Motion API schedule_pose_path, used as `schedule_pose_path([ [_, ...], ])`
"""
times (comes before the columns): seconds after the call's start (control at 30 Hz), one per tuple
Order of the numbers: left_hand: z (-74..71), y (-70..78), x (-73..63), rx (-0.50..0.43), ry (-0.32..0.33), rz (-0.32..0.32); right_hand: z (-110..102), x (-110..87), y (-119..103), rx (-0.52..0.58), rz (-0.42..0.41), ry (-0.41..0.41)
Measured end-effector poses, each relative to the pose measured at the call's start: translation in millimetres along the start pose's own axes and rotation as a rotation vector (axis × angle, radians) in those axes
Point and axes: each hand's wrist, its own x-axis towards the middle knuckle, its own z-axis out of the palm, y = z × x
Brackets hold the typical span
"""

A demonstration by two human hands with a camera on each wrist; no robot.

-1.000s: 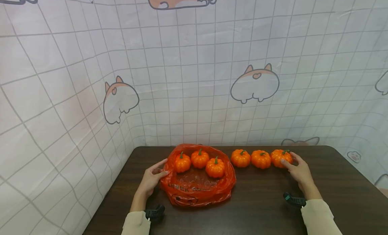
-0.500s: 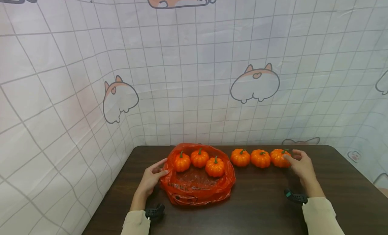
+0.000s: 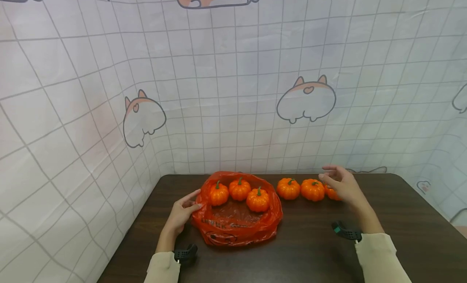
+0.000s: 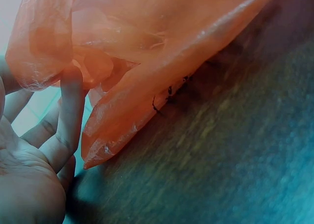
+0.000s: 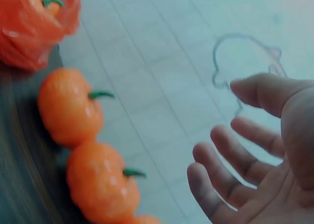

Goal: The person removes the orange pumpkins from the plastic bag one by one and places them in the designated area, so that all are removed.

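A red plastic bag (image 3: 240, 234) stands with its mouth wide, and three small orange pumpkins (image 3: 258, 200) with green stems sit inside. My left hand (image 3: 180, 214) holds the bag's left rim, its fingertips partly behind the film in the left wrist view. Right of the bag, three more pumpkins stand in a row: a near one (image 3: 288, 189), a middle one (image 3: 312, 190) and a right one (image 3: 333, 194), the last partly hidden by my right hand. My right hand (image 3: 344, 187) is raised over the row's right end, fingers loosely bent, holding nothing.
All of this stands on a dark brown wooden table (image 3: 292, 250). A white cloth (image 3: 233, 92) with a grid and cartoon dog pattern hangs behind and on the left, close to the table's back edge.
My right hand has let go of the rightmost pumpkin, then risen and moved left above it. The left hand and the bag stay where they were.
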Motion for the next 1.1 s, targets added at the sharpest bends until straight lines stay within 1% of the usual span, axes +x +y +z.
schedule_pose_path([
  [0.07,0.1,0.1,0.3,0.000,0.004,-0.002,7.1,-0.7,-8.1,0.008,-0.041,-0.025],
  [0.2,0.2,-0.9,0.9,0.000,0.004,-0.003,24.4,-0.6,-21.4,0.060,-0.101,-0.065],
  [0.33,-0.1,-1.6,1.7,-0.008,0.003,0.006,45.5,0.8,-29.9,0.062,-0.149,-0.095],
  [0.43,-0.5,-2.0,2.0,-0.023,0.007,0.006,62.5,1.2,-33.1,0.049,-0.166,-0.134],
  [0.6,-1.2,-3.0,2.3,-0.041,0.002,-0.005,90.0,-0.4,-35.2,0.070,-0.121,-0.204],
  [0.67,-1.5,-3.4,2.3,-0.042,-0.001,-0.007,100.6,-0.5,-35.3,0.099,-0.098,-0.224],
  [0.77,-1.4,-3.4,1.9,-0.039,0.000,-0.007,116.1,0.0,-33.1,0.144,-0.083,-0.223],
  [0.9,-0.9,-2.7,0.8,-0.038,0.007,-0.009,133.5,0.4,-26.0,0.205,-0.092,-0.212],
  [0.97,-0.6,-2.1,0.5,-0.038,0.008,-0.008,139.6,0.2,-23.7,0.237,-0.101,-0.211],
  [1.1,-0.7,-1.3,0.6,-0.036,0.005,-0.006,147.6,-0.8,-24.0,0.257,-0.123,-0.201],
])
